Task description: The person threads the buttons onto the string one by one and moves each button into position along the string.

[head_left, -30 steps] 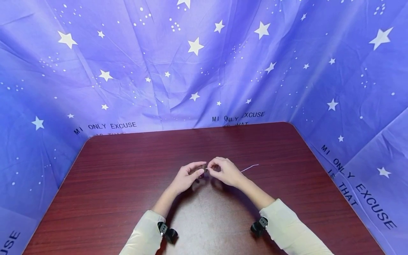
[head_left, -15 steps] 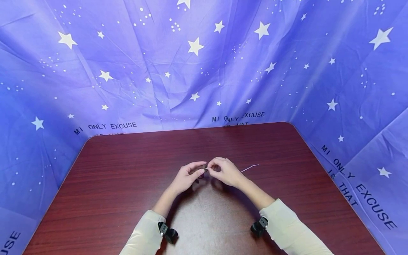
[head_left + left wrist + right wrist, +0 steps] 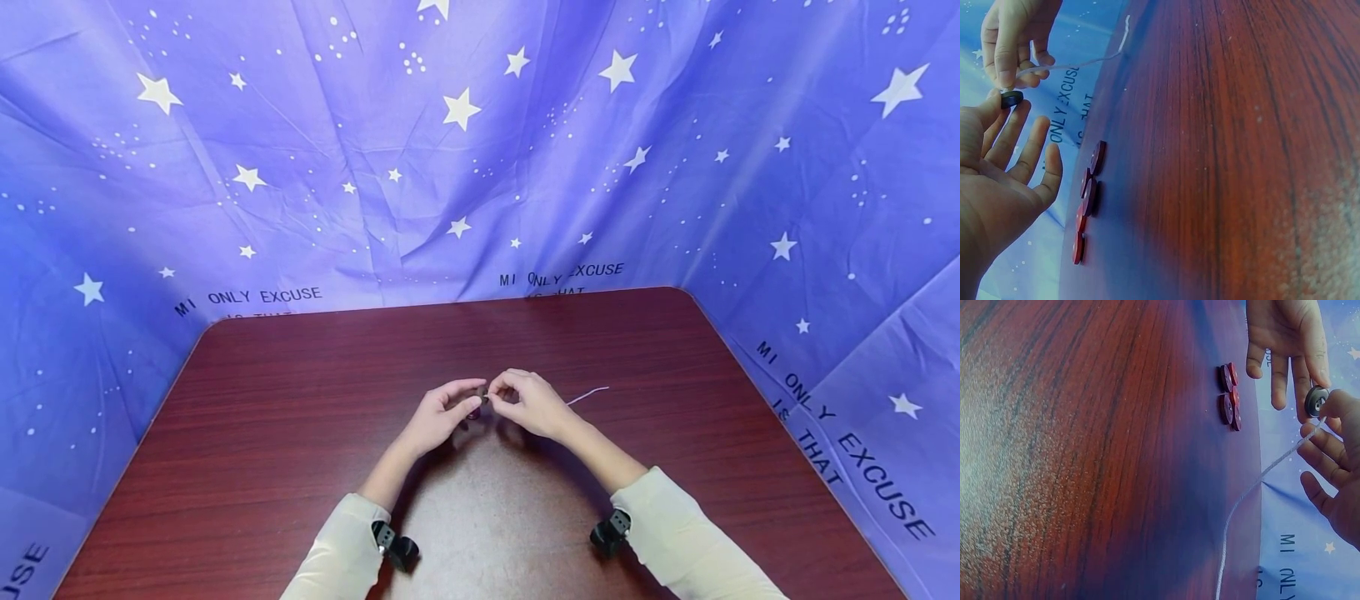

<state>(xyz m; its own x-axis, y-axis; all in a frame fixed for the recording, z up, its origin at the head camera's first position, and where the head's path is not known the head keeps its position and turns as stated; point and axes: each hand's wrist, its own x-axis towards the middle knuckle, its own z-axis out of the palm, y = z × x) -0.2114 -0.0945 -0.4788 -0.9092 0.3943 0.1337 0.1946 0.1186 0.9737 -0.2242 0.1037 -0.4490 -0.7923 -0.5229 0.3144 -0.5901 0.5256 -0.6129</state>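
A dark round button [image 3: 1317,402] with small holes is pinched between the thumb and a finger of my left hand [image 3: 435,415]. The other fingers of that hand are spread apart, as the left wrist view shows. Close against it, my right hand [image 3: 532,404] pinches a white string [image 3: 1227,528] right at the face of the button. The string trails away from the right fingers and down onto the table. Fingertips cover the spot where string and button meet, so I cannot tell whether the string passes through a hole.
Several red and dark purplish buttons [image 3: 1089,197] lie in a small cluster on the dark red wooden table [image 3: 337,375], below the hands. A blue-purple cloth [image 3: 375,167] with white stars hangs around the table's back and sides.
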